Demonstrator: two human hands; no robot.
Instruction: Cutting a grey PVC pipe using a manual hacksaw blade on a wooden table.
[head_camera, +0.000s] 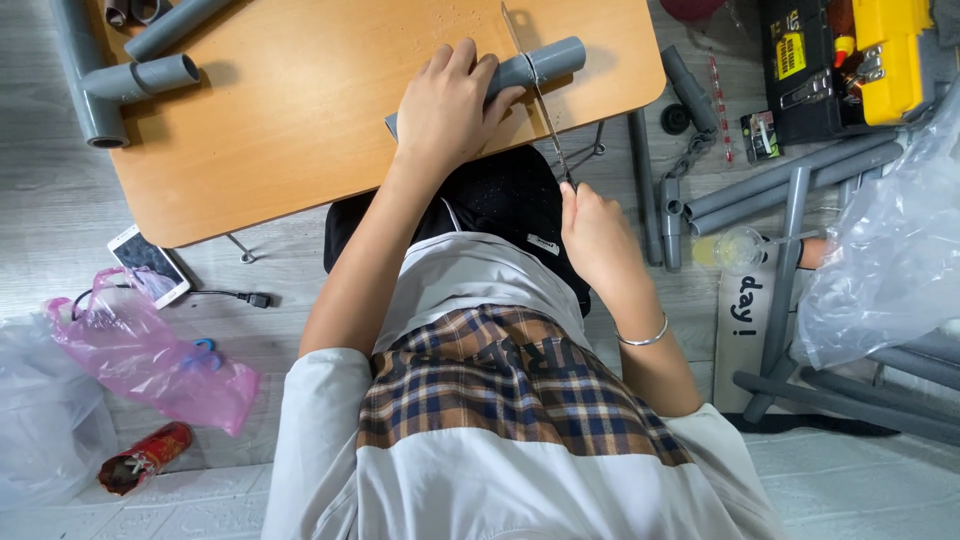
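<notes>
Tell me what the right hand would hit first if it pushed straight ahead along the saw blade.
Most likely the grey pipe, which the saw blade already crosses on the wooden table. The right hand would probably reach the table's near edge just before it; depth is unclear. The left hand holds the pipe.

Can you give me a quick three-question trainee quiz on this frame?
1. True or false: the left hand presses the grey pipe onto the wooden table.
2. What does the right hand grip? A) phone B) saw blade C) pink bag
3. Where does the saw blade meet the pipe: at its middle or near its right end?

Key: 1 true. 2 B. 3 near its right end, just past the left hand.
</notes>
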